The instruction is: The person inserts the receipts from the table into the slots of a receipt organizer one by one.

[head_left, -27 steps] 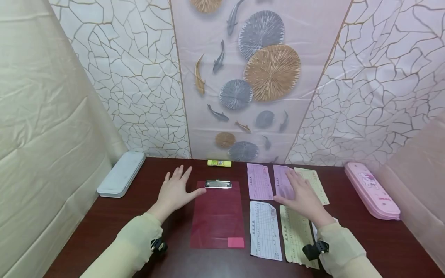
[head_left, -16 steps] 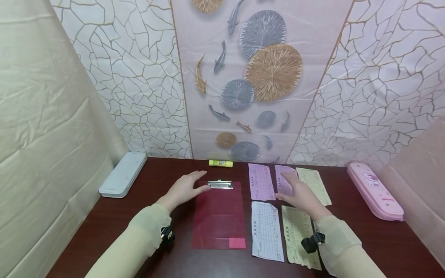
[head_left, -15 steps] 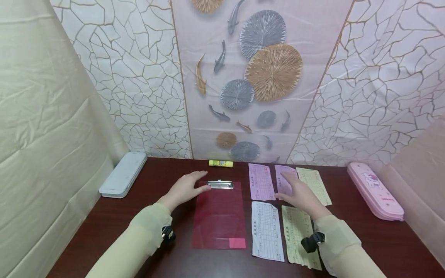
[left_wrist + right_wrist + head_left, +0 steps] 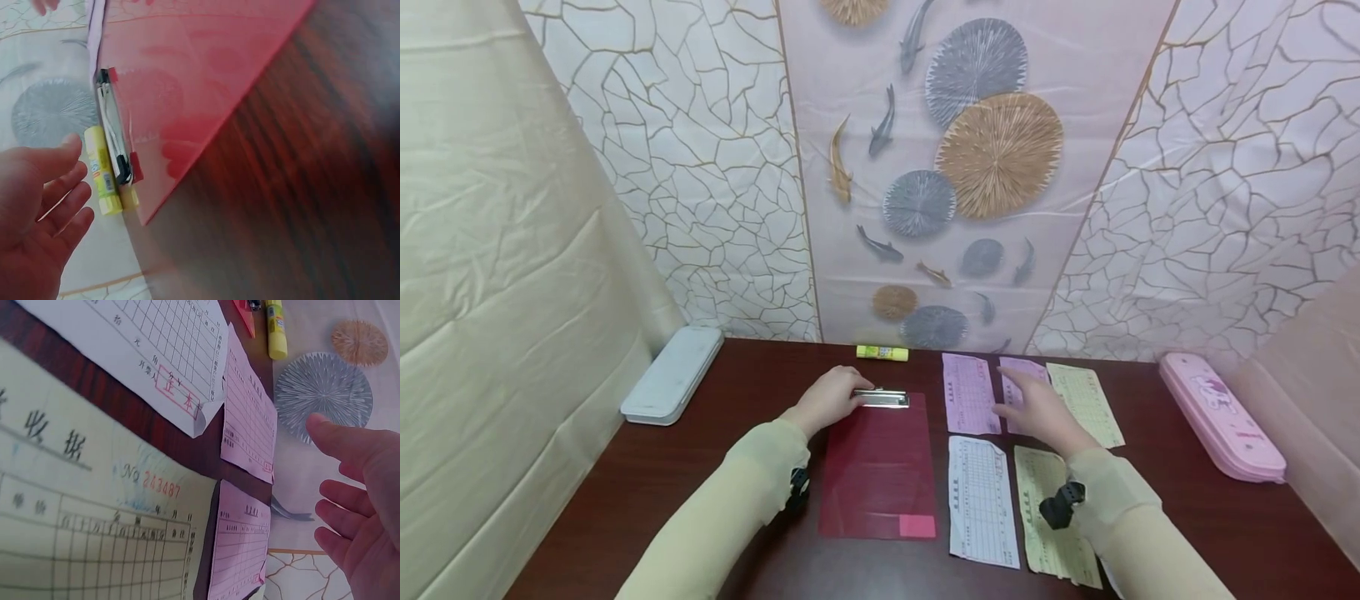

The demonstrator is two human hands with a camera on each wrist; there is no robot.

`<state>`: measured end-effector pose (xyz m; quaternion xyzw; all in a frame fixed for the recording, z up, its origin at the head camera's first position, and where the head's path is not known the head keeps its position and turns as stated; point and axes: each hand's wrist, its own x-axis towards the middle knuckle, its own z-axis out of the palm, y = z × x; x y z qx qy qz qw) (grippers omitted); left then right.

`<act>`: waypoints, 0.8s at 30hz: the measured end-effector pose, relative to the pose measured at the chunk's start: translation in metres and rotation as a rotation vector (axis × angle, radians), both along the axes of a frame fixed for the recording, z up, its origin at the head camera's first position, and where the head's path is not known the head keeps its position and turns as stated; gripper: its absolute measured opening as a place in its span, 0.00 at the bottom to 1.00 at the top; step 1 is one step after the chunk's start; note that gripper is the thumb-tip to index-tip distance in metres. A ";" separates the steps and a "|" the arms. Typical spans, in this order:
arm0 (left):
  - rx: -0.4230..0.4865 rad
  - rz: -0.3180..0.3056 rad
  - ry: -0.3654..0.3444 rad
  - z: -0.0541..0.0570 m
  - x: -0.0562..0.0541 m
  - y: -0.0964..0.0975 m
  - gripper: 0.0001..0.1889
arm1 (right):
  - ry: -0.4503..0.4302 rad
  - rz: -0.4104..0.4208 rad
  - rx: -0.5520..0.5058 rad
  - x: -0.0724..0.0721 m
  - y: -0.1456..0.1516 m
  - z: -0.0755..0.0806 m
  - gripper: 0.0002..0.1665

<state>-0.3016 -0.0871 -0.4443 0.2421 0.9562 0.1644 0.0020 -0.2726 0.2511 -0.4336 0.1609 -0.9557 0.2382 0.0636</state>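
A translucent red clipboard with a metal clip lies in the middle of the table. My left hand is at its upper left corner, fingertips right by the clip in the head view. The left wrist view shows that hand with loosely bent fingers and nothing in them. Over the right-hand purple receipt hovers my right hand, its fingers relaxed and apart. Beside the clipboard lie another purple receipt, a white one and yellowish ones.
A yellow glue stick lies at the back edge, behind the clip. A white pencil case sits at the back left and a pink pencil case at the right. Patterned cloth hangs behind the table.
My left hand has moved right and its fingers have drawn in, coming to the clipboard's clip. The right hand has shifted slightly and stays above the purple receipt.
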 end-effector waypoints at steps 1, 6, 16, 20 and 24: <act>-0.002 0.002 -0.006 -0.001 -0.002 0.003 0.12 | -0.007 -0.004 0.003 -0.001 -0.001 0.000 0.39; -0.025 -0.022 -0.026 -0.005 -0.009 0.016 0.13 | -0.032 -0.028 0.034 -0.008 -0.006 0.001 0.38; -0.007 -0.015 -0.059 -0.017 -0.016 0.022 0.14 | -0.102 -0.067 0.028 -0.021 -0.009 -0.005 0.37; -0.022 -0.035 -0.067 -0.020 -0.019 0.023 0.17 | -0.110 -0.051 0.037 -0.027 -0.009 -0.007 0.37; -0.032 -0.046 -0.084 -0.018 -0.022 0.025 0.17 | -0.127 -0.044 0.071 -0.037 -0.010 -0.007 0.36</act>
